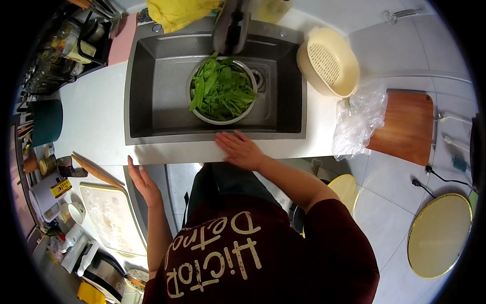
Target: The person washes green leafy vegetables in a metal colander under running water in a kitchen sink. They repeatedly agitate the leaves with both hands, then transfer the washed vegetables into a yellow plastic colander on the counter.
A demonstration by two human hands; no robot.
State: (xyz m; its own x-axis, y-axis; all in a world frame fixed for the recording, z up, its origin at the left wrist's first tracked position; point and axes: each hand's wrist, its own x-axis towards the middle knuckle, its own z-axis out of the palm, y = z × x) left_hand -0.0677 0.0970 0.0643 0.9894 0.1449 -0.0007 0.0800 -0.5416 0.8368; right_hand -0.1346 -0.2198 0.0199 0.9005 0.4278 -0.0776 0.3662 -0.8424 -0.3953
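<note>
Green leafy vegetables fill a round metal bowl that sits in the grey sink, to the left of the drain. A dark faucet reaches over the bowl's back edge. My right hand lies flat, fingers extended, at the sink's front rim and the white counter edge just below the bowl; nothing is in it. My left hand is raised with fingers apart near the counter corner at the left, empty, close to a wooden rolling pin or similar long wooden tool.
A cream plastic colander stands right of the sink, beside a clear plastic bag and a wooden cutting board. A yellow cloth lies behind the sink. A light board rests on the left counter near a knife holder-like green container.
</note>
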